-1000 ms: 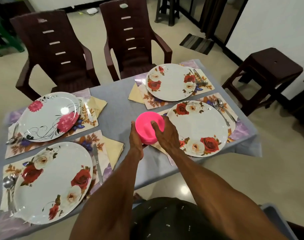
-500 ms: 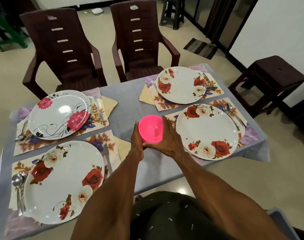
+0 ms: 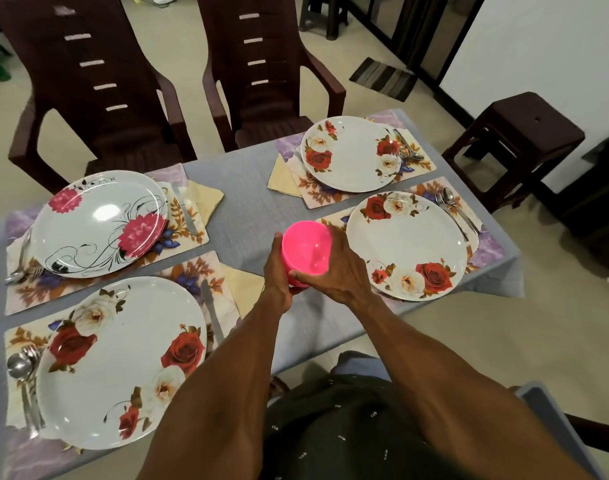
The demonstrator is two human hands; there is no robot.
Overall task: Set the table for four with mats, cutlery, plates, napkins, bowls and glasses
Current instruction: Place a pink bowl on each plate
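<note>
Both hands hold a bright pink plastic bowl just above the grey tablecloth, its mouth tilted toward me. My left hand grips its left side and my right hand wraps its right side and base. More pink shows beneath it; I cannot tell if that is a second bowl. Floral plates rest on mats: near right, far right, far left, near left. Yellow napkins and cutlery lie beside them.
Two dark brown plastic chairs stand at the table's far side. A brown stool is off the right end. A knife lies on the near left mat, close to my left forearm.
The pink bowl has turned from showing its outside to showing its open mouth, and both hands have shifted it slightly left, away from the near right plate.
</note>
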